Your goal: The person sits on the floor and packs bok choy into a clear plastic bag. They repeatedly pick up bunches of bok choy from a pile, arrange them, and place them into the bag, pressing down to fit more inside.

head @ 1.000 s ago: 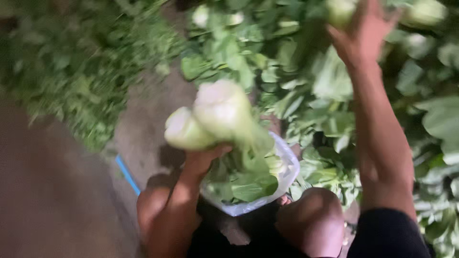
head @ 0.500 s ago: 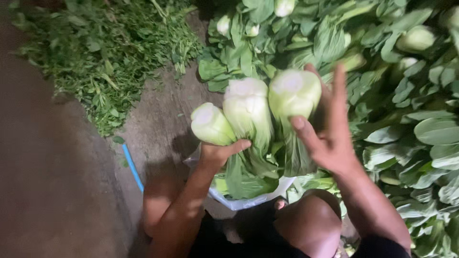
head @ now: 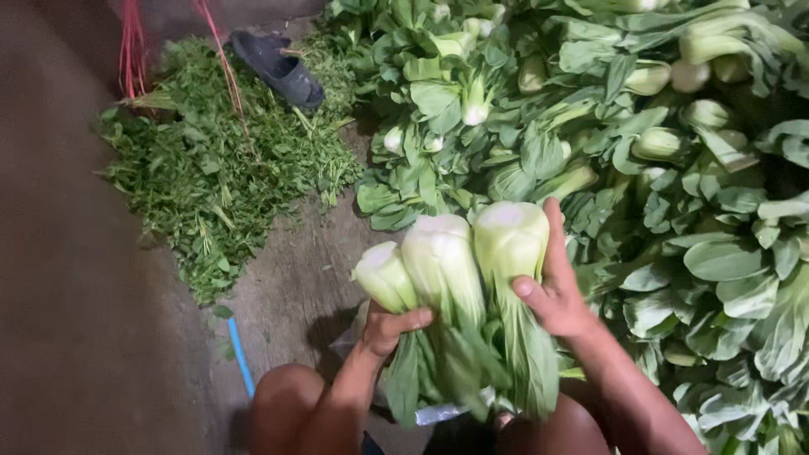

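We see three pale green bok choy heads (head: 442, 270) with white cut bases pointing up, dark leaves hanging down, bunched side by side between both hands.

Left hand (head: 389, 327): fingers (head: 413, 319) clenched around the lower stalks of the leftmost and middle heads, thumb side across the front. Grasping the bunch from below.

Right hand (head: 558, 291): fingers run up the far side of the rightmost head, thumb (head: 529, 291) pressed on its near face. Grasping that head, pushing it against the middle one. All three heads touch each other.

Below the fingers: leaf tips hang into a clear plastic bag (head: 438, 413), only its edge visible between our bare knees (head: 286, 400). Can't tell how much is inside.

Right of and beyond the right fingers: big loose pile of green bok choy (head: 674, 168) on the ground, just beside the hand.

Left of and beyond the left fingers: heap of small green leaf trimmings (head: 219, 168) on the grey concrete floor (head: 84, 337), well apart from the bunch. A dark sandal (head: 282, 69) lies at the heap's far edge; red strings (head: 131, 46) are at its far left.

A thin blue strip (head: 239, 354) lies on the floor, left of the left forearm, near the knee.
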### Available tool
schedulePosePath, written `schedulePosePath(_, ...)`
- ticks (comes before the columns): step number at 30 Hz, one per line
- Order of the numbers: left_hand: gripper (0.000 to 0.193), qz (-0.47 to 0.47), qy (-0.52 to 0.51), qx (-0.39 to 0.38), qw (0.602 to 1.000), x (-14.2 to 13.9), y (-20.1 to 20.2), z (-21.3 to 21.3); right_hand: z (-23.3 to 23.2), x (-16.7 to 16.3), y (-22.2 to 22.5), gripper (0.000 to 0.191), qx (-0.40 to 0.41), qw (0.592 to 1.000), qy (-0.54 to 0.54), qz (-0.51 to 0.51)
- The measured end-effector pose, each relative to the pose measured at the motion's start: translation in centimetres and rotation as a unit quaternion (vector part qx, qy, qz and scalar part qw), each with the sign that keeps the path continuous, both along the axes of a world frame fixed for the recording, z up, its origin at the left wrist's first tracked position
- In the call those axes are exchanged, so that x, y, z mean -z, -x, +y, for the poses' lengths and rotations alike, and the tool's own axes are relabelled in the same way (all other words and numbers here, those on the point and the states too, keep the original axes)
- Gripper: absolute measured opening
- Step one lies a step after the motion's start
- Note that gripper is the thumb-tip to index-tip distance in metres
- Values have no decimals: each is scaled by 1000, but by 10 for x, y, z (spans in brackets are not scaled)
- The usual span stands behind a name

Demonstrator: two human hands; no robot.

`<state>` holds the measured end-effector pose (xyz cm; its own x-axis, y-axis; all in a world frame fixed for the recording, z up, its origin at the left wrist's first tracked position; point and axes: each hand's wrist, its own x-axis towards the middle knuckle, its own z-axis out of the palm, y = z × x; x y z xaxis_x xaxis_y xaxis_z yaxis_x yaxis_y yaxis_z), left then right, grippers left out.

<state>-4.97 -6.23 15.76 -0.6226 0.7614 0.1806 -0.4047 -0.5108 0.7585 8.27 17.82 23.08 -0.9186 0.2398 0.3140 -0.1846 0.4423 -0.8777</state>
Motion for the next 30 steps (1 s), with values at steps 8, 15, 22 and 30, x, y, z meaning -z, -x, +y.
schedulePosePath(8,85,-39,-2,31,999,30,-32,4,-33,3,-9,121,-2,998,46,35)
schedulePosePath(15,83,13,158,124,979,137,-111,-17,-67,51,-34,120,54,988,134,-47)
schedulePosePath(22,81,-114,301,139,936,183,-91,-98,-136,108,-58,114,138,972,141,-129)
schedulePosePath(30,80,-127,338,138,922,188,-87,-97,-134,149,-77,91,176,953,202,-144)
